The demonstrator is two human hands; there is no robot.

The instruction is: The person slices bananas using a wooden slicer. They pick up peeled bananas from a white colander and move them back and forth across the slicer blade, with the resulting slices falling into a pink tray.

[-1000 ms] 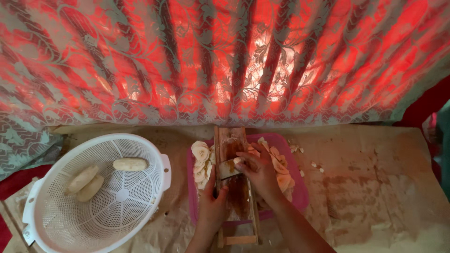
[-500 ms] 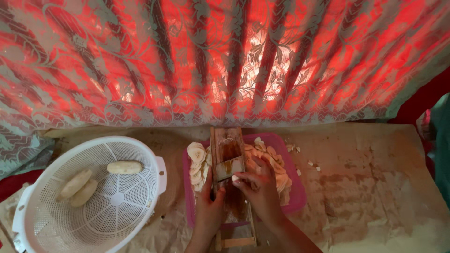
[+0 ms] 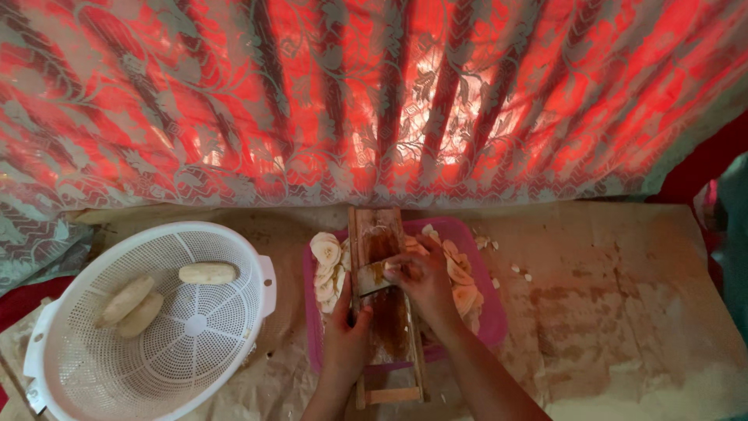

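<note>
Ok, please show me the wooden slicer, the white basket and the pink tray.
wooden slicer (image 3: pixel 379 234), head view, upper board.
white basket (image 3: pixel 234 343), head view, bare mesh wall.
pink tray (image 3: pixel 492 323), head view, right rim.

Dim scene, backlit: red-orange light glows through the patterned curtain (image 3: pixel 374 101). Foreground stays shadowed and soft; edges bend with wide-angle distortion.

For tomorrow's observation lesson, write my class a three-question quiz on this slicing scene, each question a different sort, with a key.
1. True or false: the white basket holds three peeled pieces.
2. Which hand presses a piece on the wooden slicer? A) left B) right
3. Fill in: the slices lie in a ____ tray.

Key
1. True.
2. B: the right hand presses over the blade; the left hand grips the slicer's left edge.
3. Pink.
</note>
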